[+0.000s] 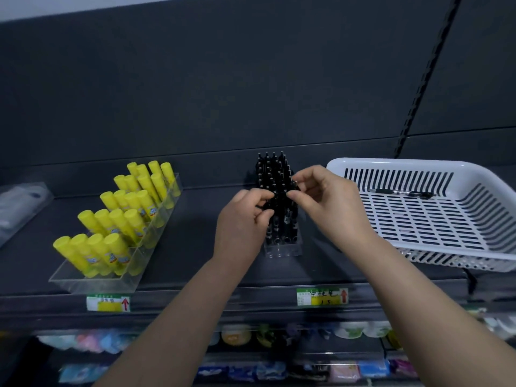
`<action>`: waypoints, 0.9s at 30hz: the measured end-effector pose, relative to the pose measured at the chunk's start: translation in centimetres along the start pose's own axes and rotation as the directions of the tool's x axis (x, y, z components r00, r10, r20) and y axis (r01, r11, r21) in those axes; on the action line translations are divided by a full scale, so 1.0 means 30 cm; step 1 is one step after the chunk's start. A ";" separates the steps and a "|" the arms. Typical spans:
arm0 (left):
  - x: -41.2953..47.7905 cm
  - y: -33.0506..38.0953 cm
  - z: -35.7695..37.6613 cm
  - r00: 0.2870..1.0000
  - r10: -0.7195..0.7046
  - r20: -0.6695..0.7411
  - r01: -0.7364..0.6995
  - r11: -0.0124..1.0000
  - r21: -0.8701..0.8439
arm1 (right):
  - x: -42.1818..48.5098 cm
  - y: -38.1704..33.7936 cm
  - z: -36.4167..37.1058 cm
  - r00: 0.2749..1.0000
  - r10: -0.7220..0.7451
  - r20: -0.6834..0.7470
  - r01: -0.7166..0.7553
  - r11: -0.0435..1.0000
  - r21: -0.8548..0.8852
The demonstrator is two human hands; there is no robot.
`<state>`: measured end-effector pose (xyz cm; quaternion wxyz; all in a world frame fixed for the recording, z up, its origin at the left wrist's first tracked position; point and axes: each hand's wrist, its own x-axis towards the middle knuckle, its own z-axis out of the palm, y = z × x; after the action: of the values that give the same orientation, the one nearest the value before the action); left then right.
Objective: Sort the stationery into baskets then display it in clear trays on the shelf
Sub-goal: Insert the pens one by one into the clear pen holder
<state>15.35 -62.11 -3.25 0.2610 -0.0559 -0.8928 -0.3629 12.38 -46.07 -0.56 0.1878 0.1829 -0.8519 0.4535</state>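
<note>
Twenty-two yellow glue sticks (117, 216) stand in one clear tray (92, 283). One white basket (418, 169) holds two pens (402, 193). Two price labels (322, 296). Black pens (275, 174) too dense to count.

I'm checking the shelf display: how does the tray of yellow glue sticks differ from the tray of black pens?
The glue stick tray is wide and shallow; the pen tray is narrow. The yellow glue sticks lean in spaced rows; the black pens stand packed. Both hands work only at the pens. Both trays are clear.

Both hands (279, 208) raised, fingertips pinched
</note>
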 end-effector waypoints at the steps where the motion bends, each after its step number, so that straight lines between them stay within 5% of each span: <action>1: 0.001 -0.003 -0.002 1.000 -0.004 -0.005 0.004 1.000 0.002 | 0.003 -0.003 0.004 1.000 -0.002 0.006 0.002 1.000 -0.005; 16: -0.020 -0.013 -0.023 0.999 0.024 -0.027 -0.025 0.999 -0.041 | -0.001 0.006 0.102 0.980 -0.010 0.198 0.055 0.973 -0.225; 22: 0.022 0.012 -0.063 0.987 0.095 -0.127 -0.098 0.995 -0.016 | -0.003 -0.025 0.062 0.986 0.025 0.167 0.023 0.961 -0.276; 27: 0.080 0.064 -0.034 0.961 0.258 -0.096 -0.247 0.963 0.112 | 0.002 -0.004 -0.056 0.993 -0.114 0.044 0.121 0.873 -0.472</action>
<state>14.26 -61.61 -0.24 0.3564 -0.1362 -0.8794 -0.2846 12.64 -44.72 0.43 0.2476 0.1862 -0.9254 0.2181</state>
